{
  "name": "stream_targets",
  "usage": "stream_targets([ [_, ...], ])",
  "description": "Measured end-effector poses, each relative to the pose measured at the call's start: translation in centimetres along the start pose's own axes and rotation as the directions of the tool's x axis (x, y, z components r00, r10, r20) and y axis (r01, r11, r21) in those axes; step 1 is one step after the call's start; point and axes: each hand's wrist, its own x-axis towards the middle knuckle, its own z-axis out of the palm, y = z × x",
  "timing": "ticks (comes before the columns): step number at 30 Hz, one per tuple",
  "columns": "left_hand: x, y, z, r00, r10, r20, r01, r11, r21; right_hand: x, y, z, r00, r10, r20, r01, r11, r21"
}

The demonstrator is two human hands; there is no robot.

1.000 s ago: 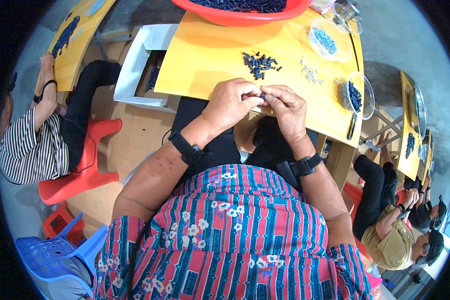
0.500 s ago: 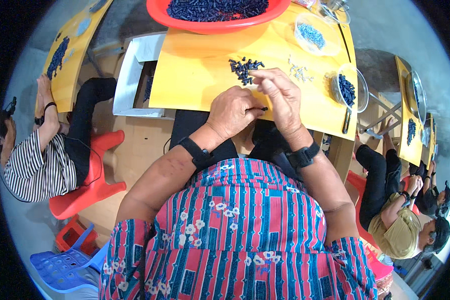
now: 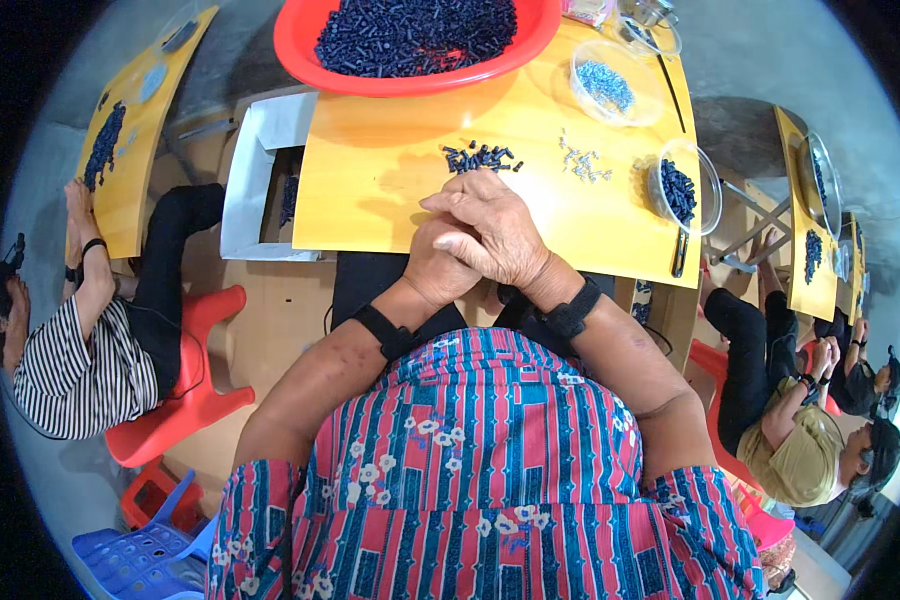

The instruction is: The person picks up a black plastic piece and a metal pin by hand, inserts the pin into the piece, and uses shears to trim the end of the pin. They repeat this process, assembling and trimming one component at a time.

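My right hand (image 3: pixel 497 232) lies over my left hand (image 3: pixel 433 268) at the front edge of the yellow table. The right fingers bend across the left hand, and the right thumb rests against it. The left hand is curled, its fingertips covered by the right one. What either hand holds, if anything, is hidden. Just past the hands lies a small pile of short black tubular pieces (image 3: pixel 482 158). To its right is a scatter of tiny pale pieces (image 3: pixel 583 162). A clear round tub (image 3: pixel 708 207) with more black pieces stands at the right edge.
A red basin (image 3: pixel 410 88) full of black pieces stands at the back. Right of it is a clear tub (image 3: pixel 650 95) with bluish pieces. A slim dark tool (image 3: pixel 681 256) lies at the right edge. A white box (image 3: pixel 245 185) adjoins on the left. Co-workers sit on both sides.
My right hand has come down and left onto my left hand. The small black piece pinched in my left fingers before is now out of sight. The view has shifted slightly.
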Motion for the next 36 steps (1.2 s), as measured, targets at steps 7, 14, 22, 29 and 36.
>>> stream_targets([
  [7, -0.6, -0.9, 0.6, 0.994, 0.104, -0.024, -0.102, 0.993, 0.054, -0.2, 0.1, 0.2, 0.990, -0.016, 0.139, 0.021, 0.999, -0.036],
  [14, -0.7, -0.8, 0.9, 0.998, 0.056, -0.019, -0.055, 0.996, 0.068, -0.5, -0.4, 0.4, 0.982, -0.028, 0.186, 0.036, 0.999, -0.041],
  [22, -0.8, -0.4, 1.2, 1.000, 0.008, -0.008, -0.008, 0.997, 0.081, -1.0, -0.4, 0.6, 0.984, -0.038, 0.173, 0.041, 0.999, -0.018],
  [29, -0.7, -0.2, 1.1, 1.000, -0.004, 0.011, 0.003, 0.996, 0.095, -0.8, 0.5, 0.3, 0.979, -0.051, 0.196, 0.047, 0.999, 0.025],
  [36, 1.6, 0.4, -1.0, 0.981, 0.025, 0.190, -0.015, 0.999, -0.052, -3.1, 2.3, -3.4, 0.822, 0.543, -0.175, -0.381, 0.751, 0.540],
])
